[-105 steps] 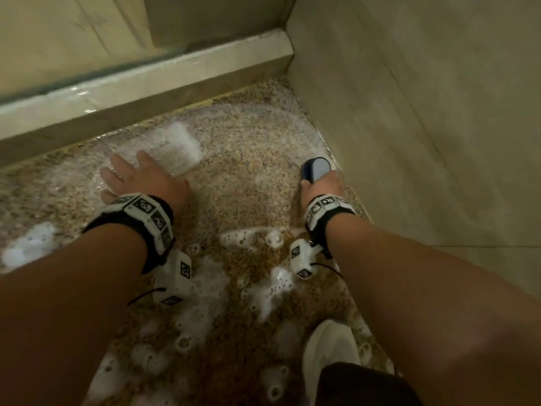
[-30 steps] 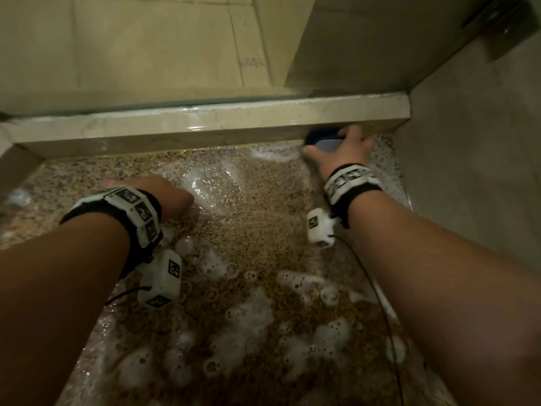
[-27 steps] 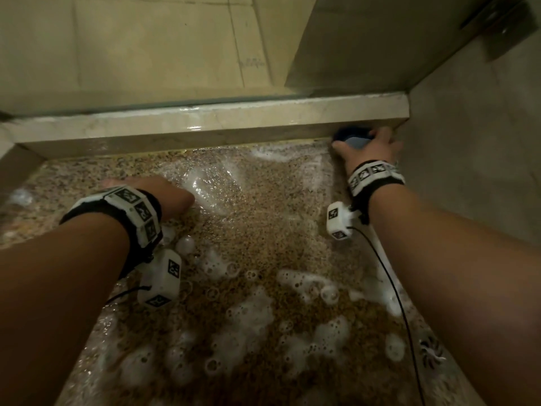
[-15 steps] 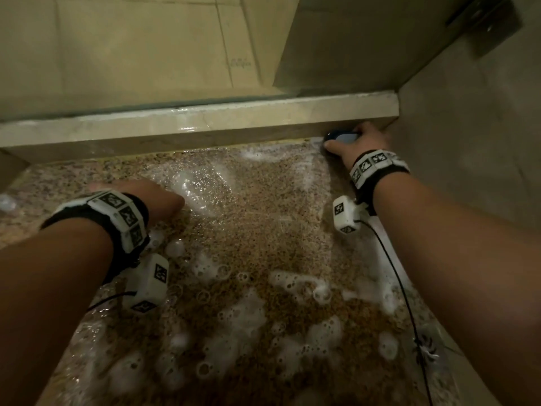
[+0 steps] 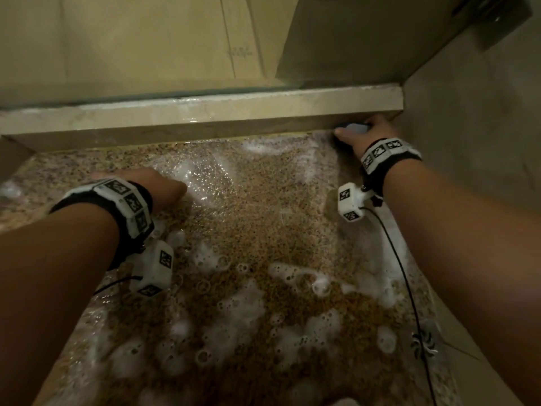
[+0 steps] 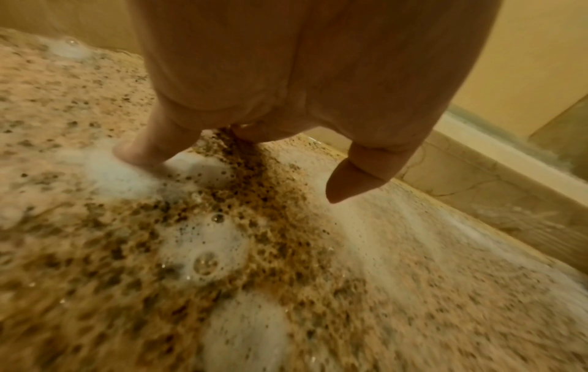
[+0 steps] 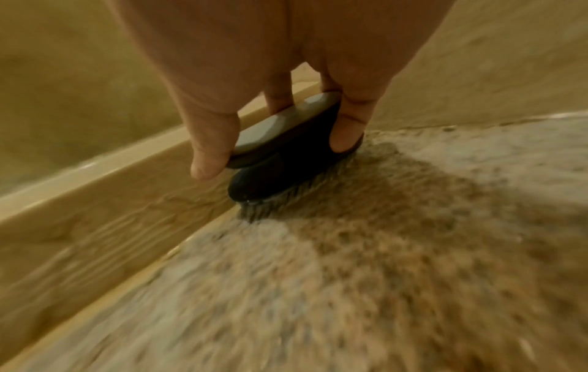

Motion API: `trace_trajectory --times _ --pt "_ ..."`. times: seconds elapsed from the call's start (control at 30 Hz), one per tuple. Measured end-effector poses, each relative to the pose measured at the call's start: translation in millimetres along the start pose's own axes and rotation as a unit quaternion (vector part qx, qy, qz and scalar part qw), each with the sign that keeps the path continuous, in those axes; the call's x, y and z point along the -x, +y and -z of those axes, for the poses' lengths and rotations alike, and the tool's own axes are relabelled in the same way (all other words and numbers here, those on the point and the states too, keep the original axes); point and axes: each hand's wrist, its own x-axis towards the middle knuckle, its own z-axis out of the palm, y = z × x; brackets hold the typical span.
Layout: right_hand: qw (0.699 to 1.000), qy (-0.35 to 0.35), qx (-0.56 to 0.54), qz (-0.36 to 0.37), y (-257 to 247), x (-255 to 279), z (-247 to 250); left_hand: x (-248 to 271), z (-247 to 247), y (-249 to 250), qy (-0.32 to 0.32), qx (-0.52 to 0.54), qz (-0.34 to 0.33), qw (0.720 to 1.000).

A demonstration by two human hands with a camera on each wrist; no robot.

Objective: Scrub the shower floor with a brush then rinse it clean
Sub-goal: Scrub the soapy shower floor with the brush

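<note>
From the head view, the shower floor (image 5: pixel 263 218) is a speckled brown stone, wet and patched with white foam (image 5: pixel 240 315), and it ends at a pale stone curb (image 5: pixel 205 118) running across the far side. The right hand (image 5: pixel 361 134) reaches to the corner where the curb meets the side wall (image 5: pixel 474 142), its fingers curled over a dark brush (image 5: pixel 352 128) that sits on the floor right against the foot of the curb. The left hand (image 5: pixel 152 186) lies nearer than the curb and well apart from the brush, palm down on the wet floor with its fingers stretched out. Both wrists wear black bands with white marker blocks, and a thin black cable (image 5: pixel 409 288) trails from the right one. A small drain cover (image 5: pixel 423 342) shows on the floor well short of the curb, by the side wall. In the left wrist view, the left hand (image 6: pixel 286 95) is spread, a fingertip (image 6: pixel 136 156) pressing into a patch of foam (image 6: pixel 203 249) on the floor (image 6: pixel 413 302), the thumb (image 6: pixel 356 181) raised clear; the curb (image 6: pixel 477 176) runs beside it. In the right wrist view, the right hand (image 7: pixel 277 75) pinches the brush (image 7: pixel 286 151) between thumb (image 7: pixel 206 151) and fingers (image 7: pixel 350 125), its bristles down on the floor (image 7: pixel 381 251) and touching the curb (image 7: pixel 95 201); the picture is blurred.
</note>
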Motion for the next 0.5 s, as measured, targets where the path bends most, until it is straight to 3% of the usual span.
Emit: trace_trajectory --times 0.1,0.23,0.5 --pt "0.998 0.019 -0.021 -0.055 11.1 -17.5 12.1 -0.2 1.6 0.8 0.004 0.012 0.000 1.000" --pt "0.996 0.028 -0.036 -0.076 39.5 -62.8 8.3 2.3 2.5 -0.1 0.007 0.025 0.000 1.000" --pt "0.998 0.006 -0.012 -0.054 5.1 -16.3 24.6 8.2 6.0 7.4 -0.011 0.099 -0.007 0.995"
